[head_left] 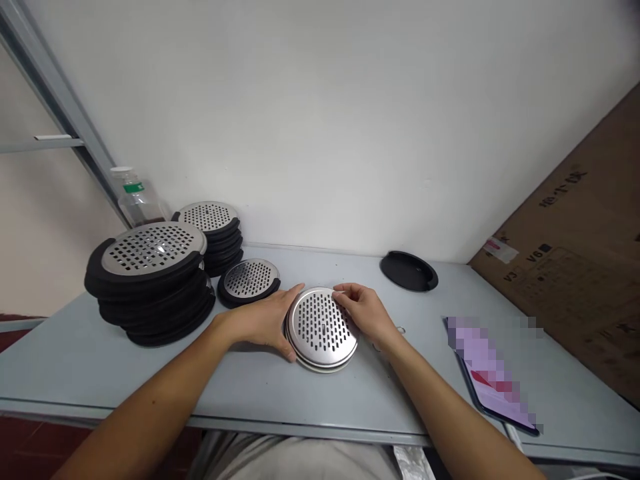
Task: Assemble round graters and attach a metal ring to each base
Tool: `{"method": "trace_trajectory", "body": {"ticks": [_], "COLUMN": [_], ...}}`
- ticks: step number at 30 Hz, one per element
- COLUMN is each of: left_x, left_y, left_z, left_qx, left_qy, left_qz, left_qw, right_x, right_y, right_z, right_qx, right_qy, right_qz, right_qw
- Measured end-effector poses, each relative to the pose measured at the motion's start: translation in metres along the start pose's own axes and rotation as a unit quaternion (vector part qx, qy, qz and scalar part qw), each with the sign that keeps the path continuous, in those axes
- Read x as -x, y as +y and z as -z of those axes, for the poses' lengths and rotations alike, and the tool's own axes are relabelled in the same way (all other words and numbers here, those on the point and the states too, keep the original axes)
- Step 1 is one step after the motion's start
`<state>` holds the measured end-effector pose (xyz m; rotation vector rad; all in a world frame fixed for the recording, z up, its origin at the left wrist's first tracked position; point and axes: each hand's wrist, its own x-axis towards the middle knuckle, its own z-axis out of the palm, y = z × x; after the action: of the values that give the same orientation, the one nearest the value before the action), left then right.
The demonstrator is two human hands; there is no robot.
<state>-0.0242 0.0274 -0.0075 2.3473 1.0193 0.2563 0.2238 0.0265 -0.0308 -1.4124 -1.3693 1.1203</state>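
Beyond the fingers, a white wall (325, 133); beneath them, a pale gray table (240, 400). Well off to the right of the fingers, a brown carton (575, 267), leaning slantwise along the table. Well left of the left fingers, a tall stack (155, 293) of slotted metal tops in black holders, with a second stack (223, 243) farther back, and a clear bottle (133, 189) behind the first. Right of the right fingers and nearer the table's front edge, a phone (493, 377), screen up.

Directly between the two sets of fingers, the slotted discs (323, 327) — one laid on another, flat, round, so without a long axis. Equally near, both touching: left hand (265, 320) with thumb and fingers spread wide round the left rim; right hand (363, 307) drawn together at the far right rim, thumb on the upper face. Cannot tell how many layers in that pinch.

Just behind the left fingers, a black-rimmed disc (250, 280) — closest obstacle on that side. Beyond the right fingers, well apart, a shallow black dish (410, 272). Half hidden by the right wrist, a small metal ring (401, 329).
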Motion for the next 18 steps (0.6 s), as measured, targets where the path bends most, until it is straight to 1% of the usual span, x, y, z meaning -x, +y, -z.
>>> {"method": "trace_trajectory", "body": {"ticks": [1, 3, 4, 6, 9, 13, 15, 18], "left_x": [0.0, 0.0, 0.0, -0.001, -0.001, -0.001, 0.0, 0.002], "left_y": [0.001, 0.003, 0.003, 0.004, 0.003, 0.005, 0.007, 0.007], "left_z": [0.0, 0.001, 0.002, 0.002, 0.002, 0.003, 0.005, 0.006], "left_qx": [-0.003, -0.006, -0.007, -0.008, -0.006, -0.008, -0.011, -0.009], "left_qy": [0.004, 0.011, 0.012, 0.013, 0.013, 0.004, 0.003, -0.002], "left_qz": [-0.012, -0.03, -0.033, -0.037, -0.05, -0.043, -0.035, -0.036], "left_qw": [1.0, 0.999, 0.999, 0.999, 0.999, 0.999, 0.999, 0.999], "right_x": [0.001, 0.002, 0.003, 0.005, 0.008, 0.015, 0.02, 0.032], "right_y": [0.0, -0.001, -0.002, -0.006, -0.011, -0.014, -0.015, -0.015], "right_z": [0.0, 0.002, 0.003, 0.005, 0.011, 0.024, 0.028, 0.028], "right_qx": [0.045, 0.156, 0.202, 0.253, 0.291, 0.298, 0.307, 0.334], "right_qy": [0.011, 0.023, 0.022, -0.001, -0.058, -0.169, -0.213, -0.259], "right_qz": [0.02, 0.069, 0.088, 0.11, 0.133, 0.166, 0.16, 0.13], "right_qw": [0.999, 0.985, 0.975, 0.961, 0.946, 0.925, 0.913, 0.897]}}
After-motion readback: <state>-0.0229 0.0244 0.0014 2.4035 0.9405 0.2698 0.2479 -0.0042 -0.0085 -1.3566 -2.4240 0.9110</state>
